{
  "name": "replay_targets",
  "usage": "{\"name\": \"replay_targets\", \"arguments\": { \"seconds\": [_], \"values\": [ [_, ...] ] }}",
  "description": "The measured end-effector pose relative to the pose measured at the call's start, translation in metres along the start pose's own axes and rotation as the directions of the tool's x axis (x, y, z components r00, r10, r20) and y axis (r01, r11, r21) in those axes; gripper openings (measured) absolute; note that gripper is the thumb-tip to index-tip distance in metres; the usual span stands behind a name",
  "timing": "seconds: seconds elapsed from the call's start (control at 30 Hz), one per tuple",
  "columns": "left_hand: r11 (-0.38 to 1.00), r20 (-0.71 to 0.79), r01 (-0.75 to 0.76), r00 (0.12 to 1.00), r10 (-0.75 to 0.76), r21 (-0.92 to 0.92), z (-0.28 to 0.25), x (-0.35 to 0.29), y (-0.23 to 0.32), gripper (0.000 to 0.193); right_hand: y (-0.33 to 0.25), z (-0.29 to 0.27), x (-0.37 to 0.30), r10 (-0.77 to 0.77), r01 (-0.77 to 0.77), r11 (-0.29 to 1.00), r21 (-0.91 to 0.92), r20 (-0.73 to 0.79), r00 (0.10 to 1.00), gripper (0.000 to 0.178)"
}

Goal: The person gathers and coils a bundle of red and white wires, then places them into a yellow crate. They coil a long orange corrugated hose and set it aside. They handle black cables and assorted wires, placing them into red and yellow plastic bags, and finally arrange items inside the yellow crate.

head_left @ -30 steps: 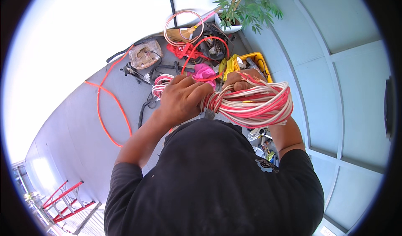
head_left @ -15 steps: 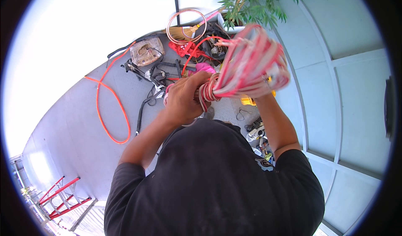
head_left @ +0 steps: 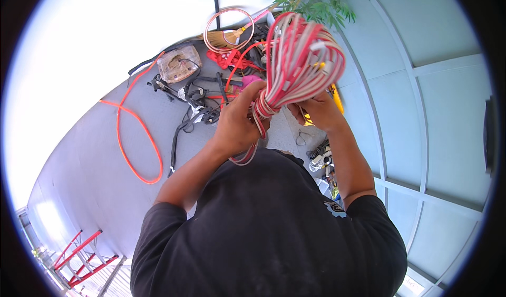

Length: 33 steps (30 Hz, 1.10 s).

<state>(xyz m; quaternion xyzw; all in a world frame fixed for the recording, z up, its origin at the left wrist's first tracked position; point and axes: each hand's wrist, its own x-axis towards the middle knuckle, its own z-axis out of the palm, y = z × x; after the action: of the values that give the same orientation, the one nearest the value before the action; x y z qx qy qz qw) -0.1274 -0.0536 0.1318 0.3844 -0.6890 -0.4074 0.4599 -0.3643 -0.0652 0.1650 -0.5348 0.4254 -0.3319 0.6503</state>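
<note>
A thick bundle of red and pale grey cable (head_left: 303, 59) fans out in loops in front of me, its neck bound by several tight turns of the same cable. My left hand (head_left: 240, 120) is closed around the bundle just below those turns. A loose loop of cable hangs beneath that hand, near my shirt. My right hand (head_left: 319, 111) is at the bundle's right underside, fingers curled in. The loops partly cover it, and whatever it pinches is hidden.
An orange cord (head_left: 139, 120) lies looped on the grey floor (head_left: 89, 154) at left. Beyond my hands are a plastic-wrapped item (head_left: 179, 64), black hoses (head_left: 182, 133), a broom (head_left: 224, 37) and a copper-coloured coil (head_left: 210, 20). A red ladder (head_left: 84, 255) stands lower left; a pale panelled wall (head_left: 406, 112) rises at right.
The looped end of the bundle has swung left and turned more upright. My right hand, mostly covered by the loops before, now shows lower down beside the bound neck. My left hand keeps its grip.
</note>
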Motion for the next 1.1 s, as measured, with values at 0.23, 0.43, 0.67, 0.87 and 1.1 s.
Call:
{"name": "replay_targets", "arguments": {
  "seconds": [0.23,0.43,0.67,0.87,1.1],
  "values": [
    [0.963,0.106,0.261,0.958,-0.267,0.067,0.025,0.007,-0.047,0.06,0.014,0.025,-0.004,0.02,-0.189,0.72,-0.668,-0.251,0.968,0.034],
    [0.807,0.107,0.097,0.975,-0.195,0.582,0.078,0.017,-0.086,0.046,0.053,0.017,0.011,0.169,-0.409,0.744,-0.528,-0.444,0.88,0.044],
    [0.719,0.19,0.107,0.928,-0.319,0.686,0.092,0.009,-0.069,0.059,0.087,0.011,0.015,-0.004,-0.326,0.824,-0.464,-0.579,0.815,0.064],
    [0.881,0.189,0.219,0.928,-0.321,0.418,0.056,0.007,-0.048,0.077,0.079,0.013,0.024,-0.066,-0.241,0.784,-0.571,-0.464,0.884,0.06],
    [0.85,0.299,0.196,0.877,-0.375,0.489,0.018,0.007,-0.005,0.081,0.064,0.02,0.021,0.102,-0.264,0.774,-0.575,-0.299,0.949,0.063]
  ]
}}
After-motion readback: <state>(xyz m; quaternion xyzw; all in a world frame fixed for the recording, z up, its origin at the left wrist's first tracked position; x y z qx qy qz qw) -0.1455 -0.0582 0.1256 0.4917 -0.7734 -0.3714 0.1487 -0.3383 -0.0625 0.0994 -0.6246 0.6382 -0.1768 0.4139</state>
